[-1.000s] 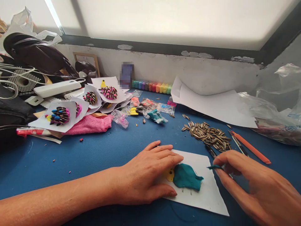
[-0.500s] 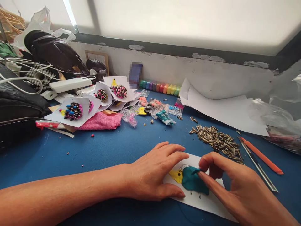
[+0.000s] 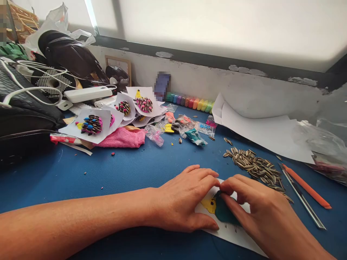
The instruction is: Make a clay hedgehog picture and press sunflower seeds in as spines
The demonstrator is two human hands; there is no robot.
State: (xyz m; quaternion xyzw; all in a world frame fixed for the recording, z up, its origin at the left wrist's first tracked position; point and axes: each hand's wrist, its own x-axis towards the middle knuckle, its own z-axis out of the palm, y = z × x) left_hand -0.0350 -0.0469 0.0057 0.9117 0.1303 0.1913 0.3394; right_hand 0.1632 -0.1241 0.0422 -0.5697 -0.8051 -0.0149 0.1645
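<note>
While my right hand (image 3: 252, 207) pinches teal modelling clay (image 3: 225, 212) near its upper edge, low and right of centre in the frame, my left hand (image 3: 187, 204) lies spread open on the paper (image 3: 241, 239). The clay should be light, soft, easily dented, best nipped at its rim; it looks dark beside a yellow head (image 3: 207, 206) with a black eye (image 3: 212, 203).

At the near left we see a bare left forearm (image 3: 81, 220), smooth in outline, broad at the picture's edge and narrower toward the wrist. The left hand (image 3: 187, 202) is bare as well, with a wide back and a rounded thumb. At the near right we find a bare right hand (image 3: 257, 202), its thumb long and tapering.
</note>
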